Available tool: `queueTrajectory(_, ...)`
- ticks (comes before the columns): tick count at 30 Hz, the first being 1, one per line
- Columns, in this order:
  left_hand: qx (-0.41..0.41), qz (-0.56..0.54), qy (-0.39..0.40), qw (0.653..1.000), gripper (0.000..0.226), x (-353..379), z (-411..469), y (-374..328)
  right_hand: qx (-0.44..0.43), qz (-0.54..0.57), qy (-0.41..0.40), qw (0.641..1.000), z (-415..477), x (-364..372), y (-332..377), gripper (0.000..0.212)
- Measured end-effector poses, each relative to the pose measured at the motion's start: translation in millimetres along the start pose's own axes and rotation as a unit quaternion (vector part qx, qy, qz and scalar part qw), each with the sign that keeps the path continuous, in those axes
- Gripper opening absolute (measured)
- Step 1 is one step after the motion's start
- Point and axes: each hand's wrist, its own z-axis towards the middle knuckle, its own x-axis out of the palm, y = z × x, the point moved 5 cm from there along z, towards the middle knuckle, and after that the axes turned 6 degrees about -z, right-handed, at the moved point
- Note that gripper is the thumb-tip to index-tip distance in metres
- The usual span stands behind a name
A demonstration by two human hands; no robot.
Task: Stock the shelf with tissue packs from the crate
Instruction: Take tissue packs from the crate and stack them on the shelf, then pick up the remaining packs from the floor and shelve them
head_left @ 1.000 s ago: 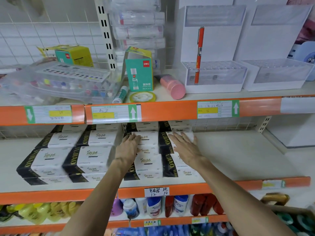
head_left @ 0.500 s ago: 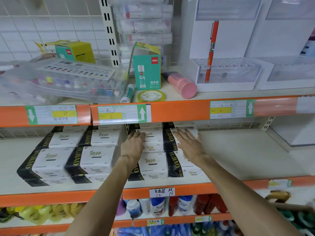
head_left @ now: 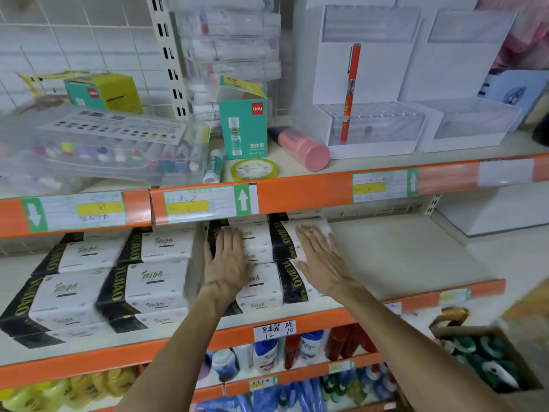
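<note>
Watcher: Hardly anything has moved since a second ago. Both hands stay flat on the same packs, and only the view has drifted a little.

Asker: Start at the left, then. What lies there?

Watcher: White plastic-wrapped tissue packs with black printed ends (head_left: 148, 289), stacked in layers on the cream middle shelf with the orange front strip (head_left: 401, 257).

Asker: And the left hand?

Watcher: The left hand (head_left: 227, 267) lies palm down on the next stack of the same packs (head_left: 261, 288), just right of that group. Its fingers are straight and close together, and they grip nothing.

Asker: The right one?

Watcher: The right hand (head_left: 322, 263) lies palm down on the neighbouring stack (head_left: 286, 239). Its fingers are straight and slightly fanned, with the tips pointing toward the back of the shelf. The two stacks touch side by side.

Asker: What is further right?

Watcher: Cream shelf board. On the shelf above, a teal cardboard glue-stick box (head_left: 243, 129) stands upright, and a pink cylinder (head_left: 303, 147) lies on its side just right of it.
</note>
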Motion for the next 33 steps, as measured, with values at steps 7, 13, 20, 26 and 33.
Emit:
queueTrajectory(7,0.062,-0.036,0.07,0.995,0.073,4.7,-46.8,-53.6,0.037,-0.012,0.029,0.999,-58.9,-1.3,-31.9,0.077)
queueTrajectory(13,0.039,-0.053,0.053,0.996,0.072,5.7,-90.1,-89.7,0.021,-0.007,0.01,1.0,-113.6,-13.8,-56.6,0.074)
queueTrajectory(20,0.035,-0.078,0.077,0.993,0.066,41.3,-178.7,-142.6,0.023,0.027,-0.003,0.999,-207.0,5.7,-95.0,0.072)
queueTrajectory(26,0.026,-0.053,0.134,0.989,0.067,87.3,-255.5,-145.3,-0.025,0.065,0.007,0.998,-259.6,35.4,-68.3,0.071)
queueTrajectory(33,0.005,-0.08,0.161,0.984,0.063,116.8,-296.7,-138.2,-0.022,0.064,0.043,0.997,-297.4,87.1,-57.9,0.07)
